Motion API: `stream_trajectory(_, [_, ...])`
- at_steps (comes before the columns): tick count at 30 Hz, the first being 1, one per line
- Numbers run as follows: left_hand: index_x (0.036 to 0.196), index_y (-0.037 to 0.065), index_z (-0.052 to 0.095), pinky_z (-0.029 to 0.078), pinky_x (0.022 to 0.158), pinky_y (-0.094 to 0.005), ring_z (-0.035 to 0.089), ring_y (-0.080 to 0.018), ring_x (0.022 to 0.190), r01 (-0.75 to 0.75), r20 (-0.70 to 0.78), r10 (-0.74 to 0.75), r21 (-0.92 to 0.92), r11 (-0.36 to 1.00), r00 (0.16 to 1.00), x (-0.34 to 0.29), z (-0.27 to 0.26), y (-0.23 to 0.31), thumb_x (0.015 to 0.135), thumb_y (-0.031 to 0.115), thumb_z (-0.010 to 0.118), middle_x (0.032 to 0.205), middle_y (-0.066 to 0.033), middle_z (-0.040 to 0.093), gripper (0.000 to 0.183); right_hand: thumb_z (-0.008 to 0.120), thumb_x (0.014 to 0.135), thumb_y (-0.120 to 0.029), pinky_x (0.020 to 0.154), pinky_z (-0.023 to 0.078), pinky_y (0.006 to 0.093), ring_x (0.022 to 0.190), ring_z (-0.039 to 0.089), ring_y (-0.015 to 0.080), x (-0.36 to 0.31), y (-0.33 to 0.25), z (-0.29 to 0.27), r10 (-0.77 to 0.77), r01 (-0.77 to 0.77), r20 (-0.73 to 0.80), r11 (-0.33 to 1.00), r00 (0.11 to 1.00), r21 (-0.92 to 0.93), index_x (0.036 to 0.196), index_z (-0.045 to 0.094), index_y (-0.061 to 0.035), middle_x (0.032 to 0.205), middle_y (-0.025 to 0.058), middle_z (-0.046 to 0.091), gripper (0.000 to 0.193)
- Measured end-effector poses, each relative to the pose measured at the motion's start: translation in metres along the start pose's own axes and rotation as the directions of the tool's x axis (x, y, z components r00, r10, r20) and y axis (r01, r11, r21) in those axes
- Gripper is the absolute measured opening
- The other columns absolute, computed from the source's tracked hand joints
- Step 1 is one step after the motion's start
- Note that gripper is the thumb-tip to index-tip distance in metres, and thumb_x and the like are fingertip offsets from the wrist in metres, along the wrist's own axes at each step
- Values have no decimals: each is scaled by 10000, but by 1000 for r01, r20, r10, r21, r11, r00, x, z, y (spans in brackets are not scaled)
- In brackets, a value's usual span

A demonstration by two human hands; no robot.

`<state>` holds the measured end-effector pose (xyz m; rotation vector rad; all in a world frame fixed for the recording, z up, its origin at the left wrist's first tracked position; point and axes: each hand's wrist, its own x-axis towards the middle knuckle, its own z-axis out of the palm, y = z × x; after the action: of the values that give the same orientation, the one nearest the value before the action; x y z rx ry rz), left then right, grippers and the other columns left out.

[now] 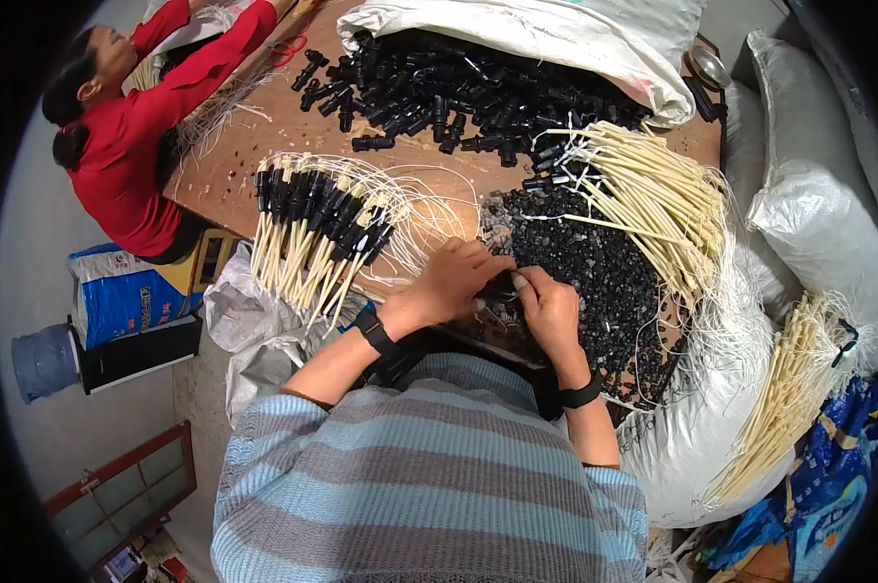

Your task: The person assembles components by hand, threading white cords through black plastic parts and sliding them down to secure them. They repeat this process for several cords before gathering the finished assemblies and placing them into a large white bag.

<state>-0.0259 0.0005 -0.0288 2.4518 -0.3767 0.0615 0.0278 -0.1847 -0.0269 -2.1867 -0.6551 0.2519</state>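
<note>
Close together at the table's near edge, my left hand [456,280] and my right hand [550,303] are both closed, fingertips pinched around something small and dark. Its kind is hidden by the fingers. Just beyond and right of them spreads a heap of small black pieces [594,277]. A bundle of thin cream tubes with white strings [653,194] lies across that heap's far right side. Left of my left hand sit rows of cream tubes topped with black plastic fittings [312,223], their white strings [444,199] trailing toward my hand.
Black plastic fittings [439,92] spill from a white sack [536,34] at the table's far side. A metal bowl [709,68] and red-handled scissors [289,51] lie there too. At far left, a person in red [128,136] reaches over the table. Stuffed white sacks [818,204] stand right.
</note>
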Motion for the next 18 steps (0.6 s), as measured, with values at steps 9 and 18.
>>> stream_trajectory(9, [1096, 81, 553, 495, 699, -331, 627, -257, 795, 250, 123, -219, -376, 892, 968, 10, -6, -1, 660, 21, 680, 855, -85, 635, 458, 604, 880, -142, 538, 477, 370, 593, 632, 328, -5, -19, -12, 41, -40, -61, 999, 997, 15, 931, 668, -48, 706, 185, 627, 125])
stream_trajectory(18, [1066, 59, 554, 491, 675, -308, 603, -152, 740, 396, 335, -214, -740, 543, 918, 15, -7, -7, 736, 24, 646, 853, -74, 651, 344, 614, 821, -80, 526, 476, 355, 576, 614, 290, -4, -25, -33, -148, 140, 87, 986, 985, 90, 1006, 661, -25, 694, 151, 631, 198])
